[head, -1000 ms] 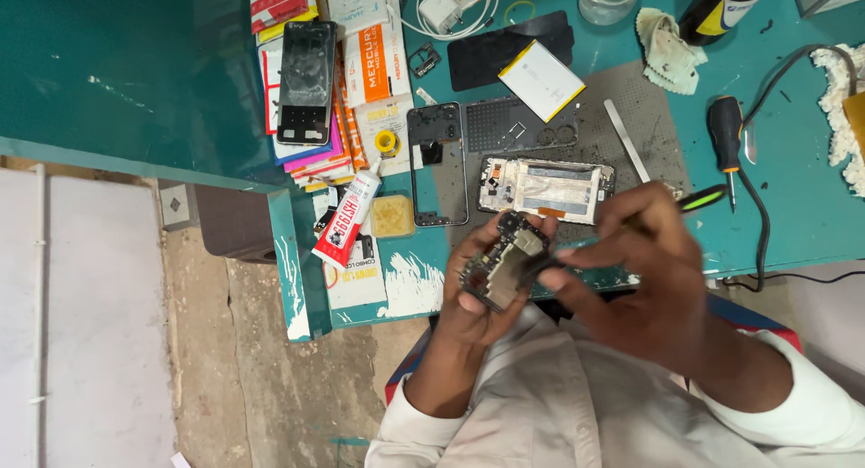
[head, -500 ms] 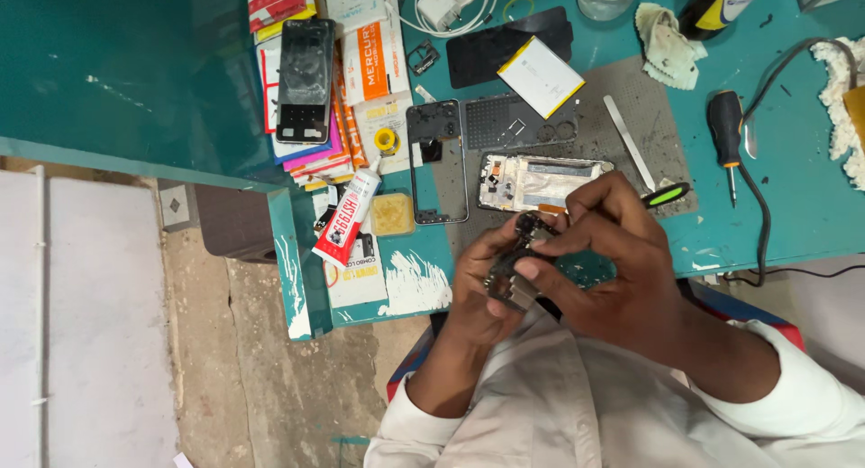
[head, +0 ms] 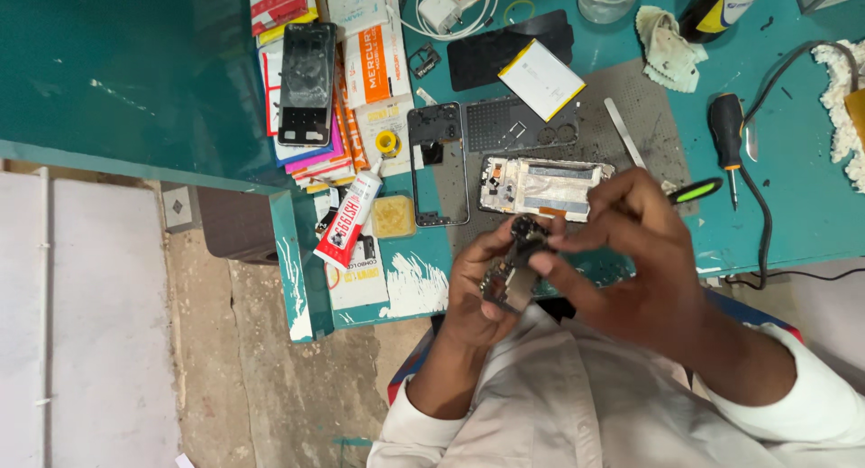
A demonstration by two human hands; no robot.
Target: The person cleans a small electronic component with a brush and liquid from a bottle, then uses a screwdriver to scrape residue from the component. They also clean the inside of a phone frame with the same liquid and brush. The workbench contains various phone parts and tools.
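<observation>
My left hand (head: pixel 476 279) grips a small dark circuit board (head: pixel 510 268) from below, just off the near edge of the teal table (head: pixel 793 207). My right hand (head: pixel 631 252) pinches the top of the same board with thumb and forefinger, and a green-handled tool (head: pixel 696 191) sticks out from between its fingers. Just beyond the hands, an opened phone body (head: pixel 545 186) lies on a grey work mat (head: pixel 649 126). A black phone frame (head: pixel 438 166) lies to its left.
A white and red glue tube (head: pixel 348 218), a stack of colourful packets (head: pixel 315 99) under a cracked phone screen (head: pixel 306 72), a yellow-edged battery (head: pixel 541 79), a black screwdriver (head: pixel 726 135), a cloth (head: pixel 669 46) and a cable (head: pixel 766 225) lie about the table. Bare floor (head: pixel 225 387) at left.
The hands and the board shifted slightly left and lower. The board has turned more edge-on, and my right hand now covers less of it.
</observation>
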